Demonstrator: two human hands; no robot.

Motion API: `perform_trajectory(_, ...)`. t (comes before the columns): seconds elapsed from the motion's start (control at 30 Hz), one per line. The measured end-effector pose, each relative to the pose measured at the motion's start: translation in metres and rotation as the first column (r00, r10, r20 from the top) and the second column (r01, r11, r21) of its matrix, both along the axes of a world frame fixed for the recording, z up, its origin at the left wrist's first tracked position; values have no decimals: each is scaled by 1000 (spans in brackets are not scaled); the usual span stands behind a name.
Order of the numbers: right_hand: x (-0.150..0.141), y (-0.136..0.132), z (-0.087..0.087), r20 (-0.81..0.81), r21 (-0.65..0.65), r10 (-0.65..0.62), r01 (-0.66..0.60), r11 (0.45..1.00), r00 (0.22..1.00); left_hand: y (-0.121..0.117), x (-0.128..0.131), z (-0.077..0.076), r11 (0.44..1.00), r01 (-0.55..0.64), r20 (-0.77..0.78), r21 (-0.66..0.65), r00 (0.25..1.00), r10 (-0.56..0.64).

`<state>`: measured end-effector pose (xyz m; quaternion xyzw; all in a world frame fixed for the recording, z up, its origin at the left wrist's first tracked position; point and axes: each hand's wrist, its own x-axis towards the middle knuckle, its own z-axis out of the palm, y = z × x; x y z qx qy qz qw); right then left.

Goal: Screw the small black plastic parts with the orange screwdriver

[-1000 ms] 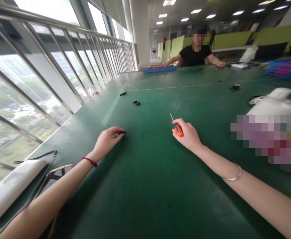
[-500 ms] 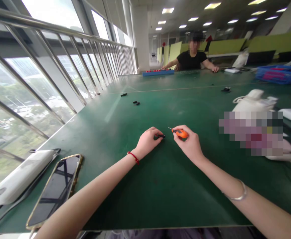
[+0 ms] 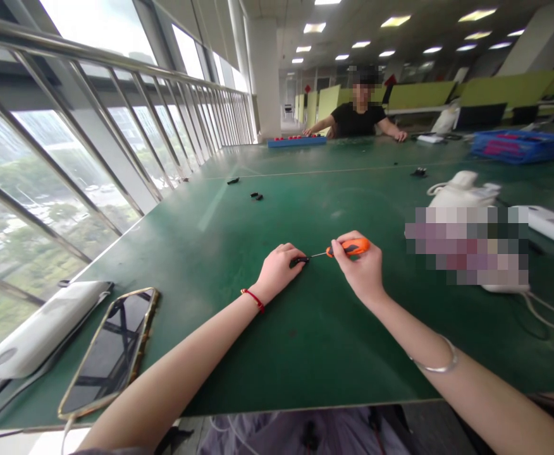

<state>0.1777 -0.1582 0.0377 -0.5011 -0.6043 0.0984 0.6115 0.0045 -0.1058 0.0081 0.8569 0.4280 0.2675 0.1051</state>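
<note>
Between its thumb and fingers my left hand pinches a small black part, mostly covered by the fingers; its exact kind is too small to make out. My right hand is closed around the orange and grey handle of a screwdriver. The thin shaft points left, and its tip meets or nearly meets the right end of the black part. Both hands are low over the green table. Farther off lie small black pieces and another black piece.
At the left are a phone and a long white device with a strap. To the right lie a white object, partly blurred out, and another white device. A blue basket, a blue tray and a seated person are at the far end.
My left hand has moved right with the black part, toward my right hand. The screwdriver has turned from pointing up and away to pointing left, its tip now at the part.
</note>
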Motion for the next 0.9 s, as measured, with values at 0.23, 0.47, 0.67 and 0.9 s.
perform_trajectory(0.23, 5, -3, -2, 48, 18, 35, -36, 999, 998, -3, -1, 0, 1000, 23, 39, -14, 999, -22)
perform_trajectory(0.47, 3, -5, -3, 81, 4, 51, -51, 999, 995, -3, 0, 0, 1000, 17, 27, -10, 999, -16)
perform_trajectory(0.67, 3, -6, -4, 107, -4, 75, -75, 997, 991, -2, 0, -2, 1000, 15, 25, 2, 1000, -16)
perform_trajectory(0.9, 7, -5, -3, 72, -70, 52, -47, 996, 996, -3, -1, -2, 999, 45, 30, 0, 999, -45)
